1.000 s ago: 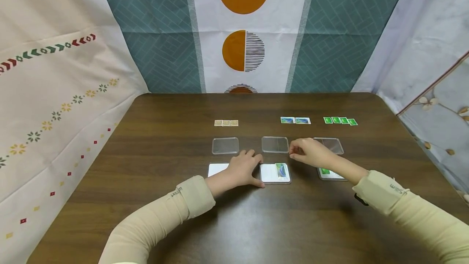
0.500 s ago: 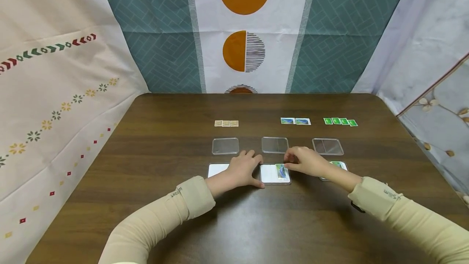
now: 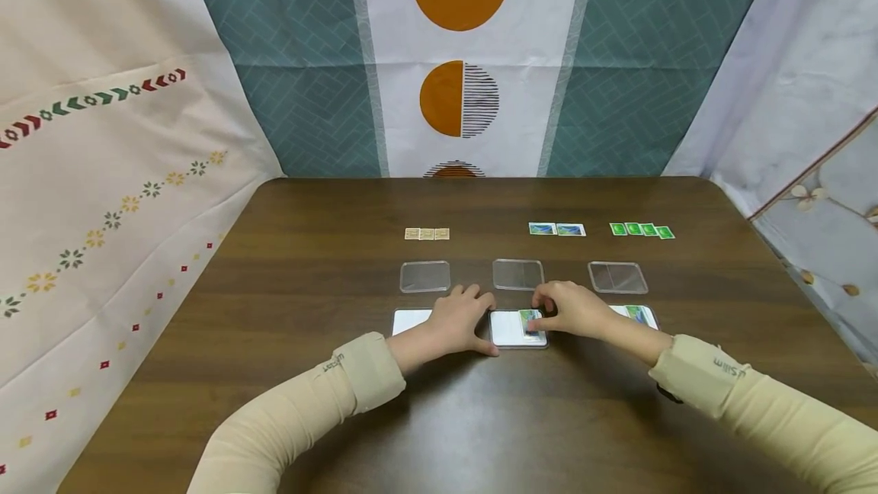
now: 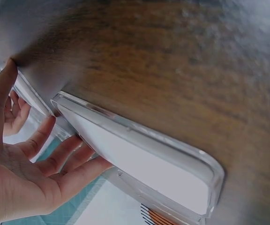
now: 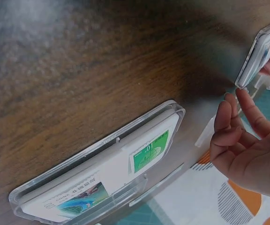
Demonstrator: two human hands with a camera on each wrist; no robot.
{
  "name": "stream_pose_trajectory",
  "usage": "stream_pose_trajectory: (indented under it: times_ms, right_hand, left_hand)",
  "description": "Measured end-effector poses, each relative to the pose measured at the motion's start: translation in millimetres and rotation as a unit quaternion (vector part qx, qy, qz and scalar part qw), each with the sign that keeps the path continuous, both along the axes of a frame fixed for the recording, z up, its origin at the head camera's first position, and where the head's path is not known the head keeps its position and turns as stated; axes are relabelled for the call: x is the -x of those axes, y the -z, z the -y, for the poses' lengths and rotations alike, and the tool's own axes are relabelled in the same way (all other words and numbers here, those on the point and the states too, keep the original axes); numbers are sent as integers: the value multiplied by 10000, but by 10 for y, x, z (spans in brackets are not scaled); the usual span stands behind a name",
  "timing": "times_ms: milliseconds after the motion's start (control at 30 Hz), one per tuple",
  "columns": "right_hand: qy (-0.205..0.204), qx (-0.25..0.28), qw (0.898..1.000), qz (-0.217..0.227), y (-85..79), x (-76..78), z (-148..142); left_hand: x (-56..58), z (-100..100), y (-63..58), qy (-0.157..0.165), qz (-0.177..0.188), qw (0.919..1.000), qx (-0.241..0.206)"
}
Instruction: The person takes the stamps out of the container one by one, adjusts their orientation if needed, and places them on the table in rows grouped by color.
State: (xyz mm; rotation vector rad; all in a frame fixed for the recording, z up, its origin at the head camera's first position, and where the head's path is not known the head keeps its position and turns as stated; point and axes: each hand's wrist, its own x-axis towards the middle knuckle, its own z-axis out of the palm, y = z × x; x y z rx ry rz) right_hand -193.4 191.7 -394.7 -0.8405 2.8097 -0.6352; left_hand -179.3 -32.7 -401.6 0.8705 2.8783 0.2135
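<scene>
Three clear cases with white inserts lie in a row on the table. Beside the middle case (image 3: 504, 330) my left hand (image 3: 453, 322) is spread, thumb and index finger at its left edge and the other fingers by the left case (image 4: 139, 159). My right hand (image 3: 579, 312) is at the middle case's right side, its thumb tip over a blue-green stamp (image 3: 527, 315) on the insert. Its index finger reaches the case edge in the right wrist view. The right case (image 5: 111, 176) holds a green stamp (image 5: 150, 152) and a landscape stamp (image 5: 82, 201).
Behind the cases lie three clear lids: left (image 3: 425, 277), middle (image 3: 517, 274) and right (image 3: 617, 277). Farther back are three brownish stamps (image 3: 427, 234), two blue landscape stamps (image 3: 556, 229) and several green stamps (image 3: 642, 230). Patterned cloths hang around the table (image 3: 480, 433).
My right hand has moved left and nearer, from beside the right lid to the stamp on the middle case. The left hand has stayed in place.
</scene>
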Motion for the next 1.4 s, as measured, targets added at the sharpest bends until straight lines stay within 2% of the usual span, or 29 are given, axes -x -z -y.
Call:
stream_pose_trajectory:
  times_ms: [300, 633, 1133, 1400]
  right_hand:
    - [-3, 154, 9993, 339, 16, -2, -15]
    - [125, 347, 9981, 503, 62, -15, 5]
    - [328, 368, 9987, 155, 36, -53, 65]
    - [412, 338, 9985, 158, 25, -107, 107]
  left_hand:
    - [-4, -15, -11, -33, 13, 10000, -52]
    - [-20, -4, 12, -24, 43, 10000, 15]
    - [-2, 3, -20, -38, -18, 10000, 9]
    - [4, 6, -17, -45, -18, 10000, 24]
